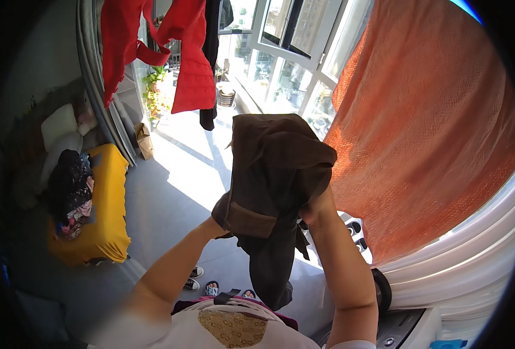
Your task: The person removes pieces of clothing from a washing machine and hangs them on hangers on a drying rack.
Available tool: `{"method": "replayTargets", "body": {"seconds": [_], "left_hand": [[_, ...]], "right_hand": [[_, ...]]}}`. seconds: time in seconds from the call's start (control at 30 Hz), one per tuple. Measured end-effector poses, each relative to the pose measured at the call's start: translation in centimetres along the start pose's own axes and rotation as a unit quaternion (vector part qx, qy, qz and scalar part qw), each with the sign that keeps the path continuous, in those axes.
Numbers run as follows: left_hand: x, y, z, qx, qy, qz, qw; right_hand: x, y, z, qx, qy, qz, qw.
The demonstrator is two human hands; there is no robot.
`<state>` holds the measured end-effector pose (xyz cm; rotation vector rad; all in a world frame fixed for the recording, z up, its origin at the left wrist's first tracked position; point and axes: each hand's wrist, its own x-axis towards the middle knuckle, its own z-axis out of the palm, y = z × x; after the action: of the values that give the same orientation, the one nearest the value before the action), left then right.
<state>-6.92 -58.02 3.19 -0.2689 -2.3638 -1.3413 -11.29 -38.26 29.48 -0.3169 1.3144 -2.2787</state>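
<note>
A dark brown garment (286, 157) is held up in front of my chest, bunched and folded over, with a long dark part hanging below toward the floor. A lighter brown band (251, 221) crosses its lower left side. My left hand (215, 227) goes in under the cloth at that side, its fingers covered by the fabric. My right hand (313, 212) grips the cloth from the right, and part of it shows below the folds. Which kind of garment it is, I cannot tell.
Red clothing (193, 75) hangs at the upper left, an orange cloth (420, 128) at the right. A yellow-covered seat (109, 203) bears a pile of clothes (70, 186). Shoes (192, 284) stand on the grey floor. At the lower right is an appliance (400, 328) beside white curtains (461, 256).
</note>
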Motion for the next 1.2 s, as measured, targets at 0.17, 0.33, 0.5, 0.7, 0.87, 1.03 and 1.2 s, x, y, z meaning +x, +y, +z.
{"method": "replayTargets", "body": {"seconds": [0.17, 0.33, 0.5, 0.7, 0.87, 1.03, 1.2], "left_hand": [[2.4, 8.9, -6.3, -0.476, -0.105, -0.290, 0.824], [5.2, 16.5, -7.3, -0.659, 0.008, -0.321, 0.679], [6.4, 19.1, -8.4, -0.727, -0.014, -0.211, 0.653], [6.2, 20.3, -7.3, -0.591, -0.037, -0.169, 0.788], [5.1, 20.0, -8.9, -0.474, -0.075, -0.213, 0.851], [5.3, 17.3, -11.5, -0.361, -0.035, -0.256, 0.896], [5.5, 15.6, -11.4, -0.121, 0.067, -0.256, 0.957]], "right_hand": [[0.7, -2.7, -7.1, -0.112, 0.026, 0.040, 0.993], [3.6, 0.5, -15.3, -0.310, 0.092, 0.192, 0.927], [1.1, 4.2, -13.5, -0.659, 0.251, -0.245, 0.665], [-5.7, 5.8, -2.3, -0.510, -0.054, -0.183, 0.839], [-5.9, 4.2, -3.5, -0.621, -0.137, -0.077, 0.768], [-5.9, 2.5, -6.2, -0.523, -0.052, -0.096, 0.845], [-4.4, 2.1, -5.7, -0.348, 0.043, -0.049, 0.935]]}}
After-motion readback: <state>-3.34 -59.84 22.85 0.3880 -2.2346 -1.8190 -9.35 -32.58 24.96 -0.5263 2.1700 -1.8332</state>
